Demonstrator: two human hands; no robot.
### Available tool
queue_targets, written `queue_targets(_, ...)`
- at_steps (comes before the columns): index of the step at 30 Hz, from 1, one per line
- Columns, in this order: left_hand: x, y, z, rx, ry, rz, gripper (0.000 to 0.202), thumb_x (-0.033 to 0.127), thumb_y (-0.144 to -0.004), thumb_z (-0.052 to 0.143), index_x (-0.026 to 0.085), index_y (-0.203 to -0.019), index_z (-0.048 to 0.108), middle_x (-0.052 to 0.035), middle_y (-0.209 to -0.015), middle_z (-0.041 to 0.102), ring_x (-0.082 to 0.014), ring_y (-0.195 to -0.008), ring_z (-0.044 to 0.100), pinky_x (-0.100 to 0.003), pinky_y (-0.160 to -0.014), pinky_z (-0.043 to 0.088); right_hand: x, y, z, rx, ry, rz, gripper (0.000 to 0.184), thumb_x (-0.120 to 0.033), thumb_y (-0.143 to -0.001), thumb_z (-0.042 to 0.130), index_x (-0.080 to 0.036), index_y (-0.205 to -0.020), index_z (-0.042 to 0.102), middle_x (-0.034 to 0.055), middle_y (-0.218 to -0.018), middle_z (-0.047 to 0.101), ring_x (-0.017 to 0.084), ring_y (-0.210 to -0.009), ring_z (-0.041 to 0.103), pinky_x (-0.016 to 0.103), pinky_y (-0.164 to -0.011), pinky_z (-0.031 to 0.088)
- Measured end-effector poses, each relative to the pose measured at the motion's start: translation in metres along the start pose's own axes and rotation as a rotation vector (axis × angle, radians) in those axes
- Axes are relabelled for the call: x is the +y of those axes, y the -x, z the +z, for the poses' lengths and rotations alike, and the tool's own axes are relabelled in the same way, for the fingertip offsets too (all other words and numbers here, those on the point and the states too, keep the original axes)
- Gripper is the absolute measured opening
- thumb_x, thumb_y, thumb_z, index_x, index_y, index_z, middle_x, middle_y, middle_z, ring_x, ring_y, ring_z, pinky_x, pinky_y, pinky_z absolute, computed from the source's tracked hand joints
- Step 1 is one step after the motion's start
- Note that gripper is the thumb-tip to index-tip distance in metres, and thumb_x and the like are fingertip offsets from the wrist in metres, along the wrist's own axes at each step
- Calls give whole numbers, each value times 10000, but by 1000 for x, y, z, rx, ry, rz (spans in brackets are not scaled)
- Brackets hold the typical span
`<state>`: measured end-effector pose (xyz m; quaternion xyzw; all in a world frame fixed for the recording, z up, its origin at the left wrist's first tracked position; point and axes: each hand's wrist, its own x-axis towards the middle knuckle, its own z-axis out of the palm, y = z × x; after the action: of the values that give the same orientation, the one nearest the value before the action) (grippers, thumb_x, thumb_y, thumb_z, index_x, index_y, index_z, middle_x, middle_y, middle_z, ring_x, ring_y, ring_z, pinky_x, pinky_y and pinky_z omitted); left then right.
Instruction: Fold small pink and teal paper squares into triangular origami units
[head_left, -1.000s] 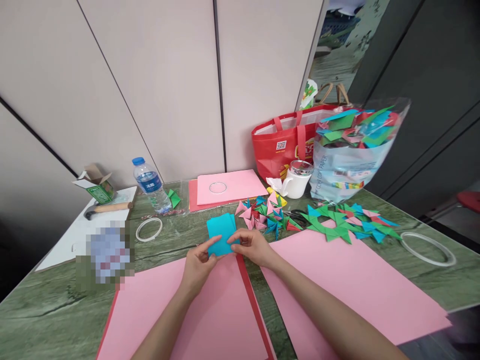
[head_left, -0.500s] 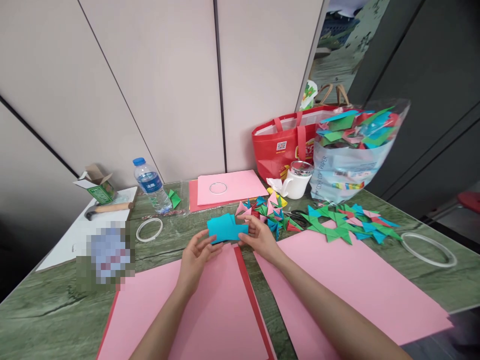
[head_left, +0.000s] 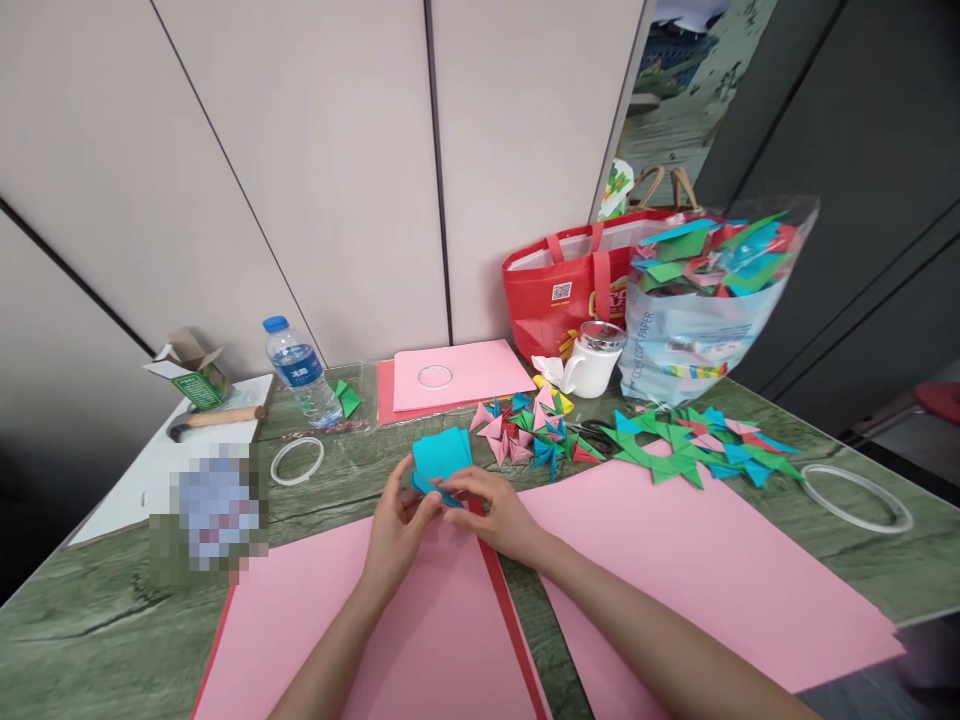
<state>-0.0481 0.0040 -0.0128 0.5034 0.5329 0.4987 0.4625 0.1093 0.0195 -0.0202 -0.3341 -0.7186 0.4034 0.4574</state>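
Note:
Between my hands is a small piece of blue paper (head_left: 427, 484), tilted up off the table. My left hand (head_left: 399, 522) pinches its left end between thumb and fingers. At its right end, my right hand (head_left: 496, 512) grips it, with fingers bent over the edge. Just behind lies a small stack of blue paper (head_left: 444, 450). Below my hands is a large stack of pink sheets (head_left: 390, 620) with a red sheet showing along its right edge. My fingers hide part of the held piece, so its folds are unclear.
Folded paper pieces (head_left: 517, 430), green paper stars (head_left: 660, 450) and a white mug (head_left: 594, 360) stand right of the blue stack. A bottle (head_left: 301, 375), white ring (head_left: 298, 462) and hammer (head_left: 217, 418) are left. Behind are a red bag (head_left: 544, 300) and plastic bag (head_left: 675, 340).
The blue piece came off the stack toward me and now tilts between both hands. My right hand moved left and nearer, and its fingers closed; my left hand closed too.

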Motion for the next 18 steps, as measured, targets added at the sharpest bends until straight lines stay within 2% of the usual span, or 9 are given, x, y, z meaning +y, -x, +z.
queue_targets(2, -1, 0, 0, -22, -16, 14, 671, 376, -686, 624, 153, -1269, 378, 32, -600, 592, -167, -643, 615, -313, -641, 518, 2, 0, -1, 0, -64, 64, 295, -305, -741, 612, -230, -1027, 622, 60, -986, 602, 171, -869, 582, 303, -755, 493)
queue_targets(5, -1, 1, 0, -86, -7, 12, 663, 371, -693, 614, 161, -1277, 381, -35, -834, 664, -193, -797, 622, -332, -732, 509, 7, -1, -2, -8, -164, 153, 297, -310, -739, 606, -217, -1020, 620, 66, -1029, 601, 177, -885, 591, 308, -747, 508)
queue_targets(7, 1, 2, 0, -120, 0, 11, 684, 366, -699, 608, 176, -1302, 348, -54, -968, 660, -204, -867, 616, -341, -770, 500, 11, -2, -2, -16, -243, 194, 300, -320, -721, 622, -201, -996, 622, 69, -1025, 622, 191, -910, 595, 325, -764, 508)
queue_targets(11, 4, 3, 1, -143, 3, -2, 729, 356, -713, 596, 168, -1340, 276, -69, -1047, 642, -212, -904, 611, -355, -791, 493, 16, -4, -2, -2, -386, 231, 302, -335, -708, 636, -178, -963, 599, 74, -981, 663, 210, -910, 619, 352, -782, 506)
queue_targets(14, 3, 3, 1, -149, 24, 4, 713, 358, -726, 573, 158, -1341, 273, -72, -1016, 651, -216, -911, 605, -363, -786, 494, 14, -4, -3, 30, -296, 192, 230, -337, -763, 577, -184, -933, 599, 70, -952, 672, 204, -879, 631, 345, -759, 511)
queue_targets(18, 4, 3, 1, -110, -54, 26, 642, 343, -730, 550, 167, -1312, 344, -42, -861, 670, -191, -819, 616, -302, -706, 496, 11, -2, -2, 92, 12, 3, 142, -292, -803, 531, -192, -864, 611, 60, -894, 669, 176, -801, 625, 299, -684, 509)
